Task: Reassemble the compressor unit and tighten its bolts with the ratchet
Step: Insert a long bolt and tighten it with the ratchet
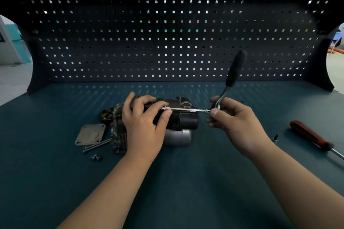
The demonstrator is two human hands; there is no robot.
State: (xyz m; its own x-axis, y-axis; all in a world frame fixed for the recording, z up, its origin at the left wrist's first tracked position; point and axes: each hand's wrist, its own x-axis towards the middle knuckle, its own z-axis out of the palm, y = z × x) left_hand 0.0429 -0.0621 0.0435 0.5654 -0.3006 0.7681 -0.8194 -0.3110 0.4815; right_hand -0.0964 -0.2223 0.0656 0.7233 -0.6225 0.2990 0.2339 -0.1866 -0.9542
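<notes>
compressor unit (184,115) lies on its side in the middle of the green bench (204,173), its long way going left to right and its round silver end facing right. the left hand (143,122) grips its dark top, and the right hand (234,119) pinches the head of the ratchet (226,89), whose thin bar lies along the unit while the black handle sticks up. i think a bolt is being tightened; next the handle needs a swing with the bar kept on the bolt, and the flat plate (91,134) and long bolts (96,145) are not on yet.

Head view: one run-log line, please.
left hand: holds compressor | right hand: grips ratchet | loose: plate, bolts, screwdriver
</notes>
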